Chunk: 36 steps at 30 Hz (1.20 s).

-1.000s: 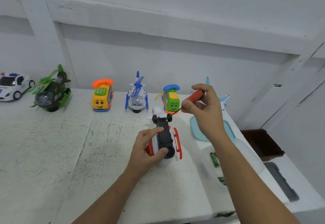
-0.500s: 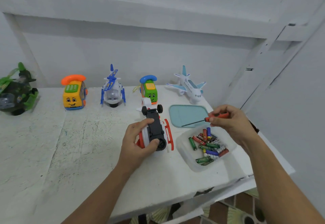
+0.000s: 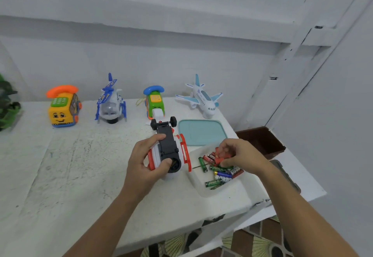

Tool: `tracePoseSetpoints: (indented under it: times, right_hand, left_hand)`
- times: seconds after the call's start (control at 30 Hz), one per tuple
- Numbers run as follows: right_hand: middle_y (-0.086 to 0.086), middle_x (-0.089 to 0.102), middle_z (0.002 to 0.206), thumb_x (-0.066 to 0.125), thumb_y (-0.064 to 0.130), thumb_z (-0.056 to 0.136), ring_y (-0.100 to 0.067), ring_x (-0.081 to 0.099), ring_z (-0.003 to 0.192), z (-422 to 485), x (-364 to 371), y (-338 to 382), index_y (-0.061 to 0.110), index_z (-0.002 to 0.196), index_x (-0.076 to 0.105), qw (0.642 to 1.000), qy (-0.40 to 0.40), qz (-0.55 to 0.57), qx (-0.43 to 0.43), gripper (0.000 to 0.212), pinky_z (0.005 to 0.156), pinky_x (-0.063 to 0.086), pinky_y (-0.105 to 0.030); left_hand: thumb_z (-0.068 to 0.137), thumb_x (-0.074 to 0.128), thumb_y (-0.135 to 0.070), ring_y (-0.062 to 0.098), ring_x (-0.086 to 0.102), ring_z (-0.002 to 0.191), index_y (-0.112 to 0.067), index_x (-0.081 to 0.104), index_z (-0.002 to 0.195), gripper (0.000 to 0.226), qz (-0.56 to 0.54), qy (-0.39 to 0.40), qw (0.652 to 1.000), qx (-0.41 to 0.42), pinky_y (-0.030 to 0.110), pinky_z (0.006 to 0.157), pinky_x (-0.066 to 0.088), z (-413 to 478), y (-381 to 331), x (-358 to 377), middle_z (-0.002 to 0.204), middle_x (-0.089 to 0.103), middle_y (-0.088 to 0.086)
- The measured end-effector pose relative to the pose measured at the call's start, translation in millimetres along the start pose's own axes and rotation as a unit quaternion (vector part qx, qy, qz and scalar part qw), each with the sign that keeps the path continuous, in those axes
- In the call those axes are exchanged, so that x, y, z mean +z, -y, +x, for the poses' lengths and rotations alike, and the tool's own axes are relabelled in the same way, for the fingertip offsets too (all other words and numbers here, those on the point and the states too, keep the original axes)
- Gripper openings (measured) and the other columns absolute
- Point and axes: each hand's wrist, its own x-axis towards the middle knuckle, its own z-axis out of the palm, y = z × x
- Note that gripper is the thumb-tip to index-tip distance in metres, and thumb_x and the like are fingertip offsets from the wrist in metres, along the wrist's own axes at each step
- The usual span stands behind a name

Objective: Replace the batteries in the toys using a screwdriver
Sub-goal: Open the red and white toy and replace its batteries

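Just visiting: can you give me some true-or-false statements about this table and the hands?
1. The left hand holds the toy with its black underside up. True.
2. The teal lid covers the battery tub. False: the lid lies on the table behind the open tub.
3. The right hand is over the tub, holding the screwdriver. True.
4. The white plane is being held. False: the plane stands untouched at the back.
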Motion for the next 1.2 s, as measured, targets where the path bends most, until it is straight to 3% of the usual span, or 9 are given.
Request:
tracePoseSetpoints:
  times: [0.2, 0.4, 0.57, 0.67, 0.83, 0.97, 1.07, 1.13, 1.2]
  right_hand:
    - [0.005, 0.073, 0.084, 0.082, 0.001, 0.07, -0.01, 0.068, 0.078, 3.3, 3.7, -8.0, 0.023, 0.092, 0.068, 0.999, 0.015, -0.041, -0.017, 0.034, 0.071, 0.055, -0.023]
    - [0.008, 0.073, 0.089, 0.082, 0.002, 0.071, 0.0, 0.066, 0.083, 3.2, 0.3, -5.7, 0.021, 0.09, 0.069, 1.0, -0.002, -0.007, -0.025, 0.03, 0.071, 0.051, -0.013]
    - [0.002, 0.074, 0.094, 0.082, 0.0, 0.072, -0.012, 0.069, 0.091, -0.9, 5.2, 15.9, 0.017, 0.098, 0.07, 0.99, -0.033, 0.127, -0.058, 0.033, 0.087, 0.056, -0.025]
    - [0.004, 0.073, 0.102, 0.082, 0.004, 0.074, -0.011, 0.067, 0.099, -3.2, 18.9, 43.3, 0.019, 0.104, 0.071, 0.976, -0.031, 0.193, -0.097, 0.036, 0.087, 0.056, -0.027]
    - [0.012, 0.066, 0.115, 0.08, 0.016, 0.08, -0.003, 0.061, 0.105, -2.5, 55.4, 91.2, 0.036, 0.114, 0.069, 0.965, -0.005, 0.219, -0.143, 0.041, 0.081, 0.058, -0.029]
    - [0.017, 0.062, 0.12, 0.075, 0.023, 0.084, -0.001, 0.056, 0.111, 5.3, 82.4, 112.8, 0.038, 0.122, 0.063, 0.97, -0.002, 0.177, -0.168, 0.043, 0.086, 0.053, -0.026]
    - [0.02, 0.061, 0.12, 0.075, 0.024, 0.083, 0.003, 0.055, 0.11, 10.5, 93.7, 124.3, 0.041, 0.12, 0.061, 0.971, -0.011, 0.166, -0.172, 0.043, 0.084, 0.05, -0.021]
    - [0.024, 0.057, 0.12, 0.079, 0.029, 0.079, 0.008, 0.053, 0.108, 11.5, 98.1, 131.5, 0.044, 0.118, 0.058, 0.972, -0.017, 0.162, -0.169, 0.046, 0.081, 0.047, -0.014]
    - [0.026, 0.055, 0.122, 0.084, 0.032, 0.074, 0.011, 0.051, 0.109, 12.6, 101.7, 137.6, 0.044, 0.118, 0.057, 0.97, -0.025, 0.164, -0.176, 0.053, 0.079, 0.042, -0.008]
  left_hand:
    - [0.068, 0.065, -0.046, 0.011, 0.056, 0.108, -0.06, 0.053, 0.119, 0.053, 0.013, -0.011, 0.999, -0.03, 0.045, 0.089, 0.054, -3.0, -5.6, 3.1, 0.11, 0.054, -0.031]
    - [0.066, 0.064, -0.052, 0.014, 0.058, 0.107, -0.061, 0.054, 0.117, 0.053, 0.006, -0.024, 0.997, -0.079, 0.045, 0.092, 0.054, -1.2, -11.4, 4.1, 0.11, 0.055, -0.026]
    - [0.067, 0.065, -0.055, 0.023, 0.06, 0.108, -0.056, 0.056, 0.121, 0.054, -0.012, -0.025, 0.995, -0.101, 0.049, 0.09, 0.055, 3.5, -14.3, 0.6, 0.117, 0.059, -0.006]
    - [0.068, 0.066, -0.057, 0.023, 0.061, 0.11, -0.056, 0.055, 0.122, 0.055, -0.021, -0.02, 0.993, -0.118, 0.049, 0.089, 0.056, 9.3, -17.7, -3.4, 0.121, 0.06, -0.001]
    - [0.086, 0.071, -0.035, 0.018, 0.063, 0.111, -0.053, 0.057, 0.124, 0.045, -0.053, -0.014, 0.99, -0.13, 0.044, 0.088, 0.058, 14.6, -24.3, -14.3, 0.128, 0.059, -0.005]
    - [0.09, 0.059, -0.041, 0.014, 0.061, 0.116, -0.052, 0.054, 0.13, 0.042, -0.062, 0.005, 0.989, -0.135, 0.044, 0.098, 0.053, 16.3, -30.0, -31.7, 0.131, 0.059, -0.006]
    - [0.103, 0.04, -0.011, 0.0, 0.06, 0.109, -0.041, 0.053, 0.135, 0.046, -0.1, 0.012, 0.98, -0.171, 0.033, 0.076, 0.06, 20.2, -36.3, -52.1, 0.132, 0.056, -0.014]
    - [0.101, 0.035, -0.004, 0.012, 0.055, 0.122, -0.042, 0.052, 0.137, 0.055, -0.115, 0.022, 0.974, -0.195, 0.036, 0.067, 0.062, 22.0, -40.7, -64.1, 0.139, 0.048, -0.017]
    - [0.1, 0.039, -0.001, 0.021, 0.056, 0.12, -0.051, 0.05, 0.133, 0.061, -0.124, 0.007, 0.969, -0.215, 0.04, 0.069, 0.062, 23.8, -44.6, -72.2, 0.137, 0.048, -0.008]
